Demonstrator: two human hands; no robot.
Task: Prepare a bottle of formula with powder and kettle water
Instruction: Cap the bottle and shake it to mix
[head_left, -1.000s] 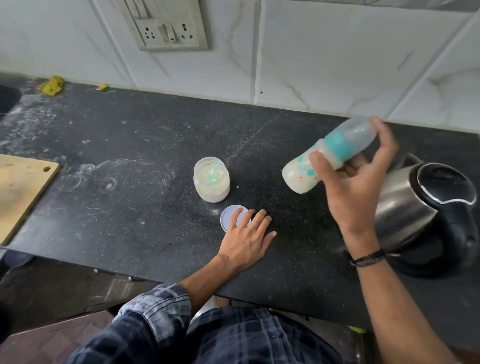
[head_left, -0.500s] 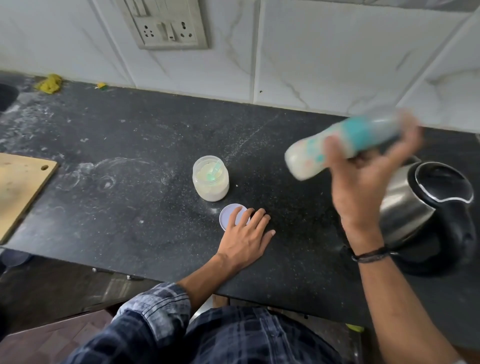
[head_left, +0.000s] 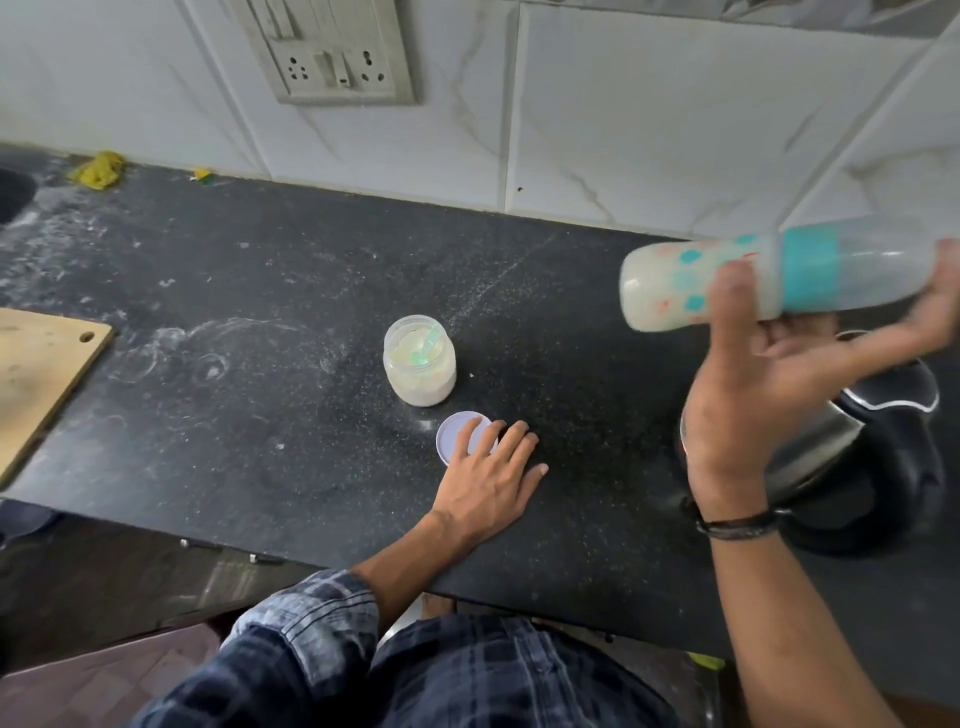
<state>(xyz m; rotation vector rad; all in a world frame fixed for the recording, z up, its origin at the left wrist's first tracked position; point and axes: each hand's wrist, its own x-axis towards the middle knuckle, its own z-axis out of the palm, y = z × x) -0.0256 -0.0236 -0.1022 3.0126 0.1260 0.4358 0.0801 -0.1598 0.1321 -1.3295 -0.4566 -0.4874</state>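
Observation:
My right hand (head_left: 769, 395) grips a baby bottle (head_left: 675, 280) with a teal collar and clear cap, holding it almost level in the air above the counter, its base pointing left. Milky liquid fills the bottle. An open jar of formula powder (head_left: 420, 368) with a green scoop inside stands mid-counter. Its pale lid (head_left: 457, 434) lies just in front, partly under the fingers of my left hand (head_left: 488, 478), which rests flat on the black counter (head_left: 260, 415). A steel kettle (head_left: 831, 447) with a black lid sits at the right, partly hidden behind my right arm.
A wooden cutting board (head_left: 36, 379) lies at the counter's left edge. A yellow cloth scrap (head_left: 98, 169) sits by the back wall, and a socket panel (head_left: 332, 57) is on the tiles. Powder dust streaks the counter's left half.
The right hand has swung the bottle up and to the right, from tilted to nearly level, with blur between frames. My left hand stays flat on the lid.

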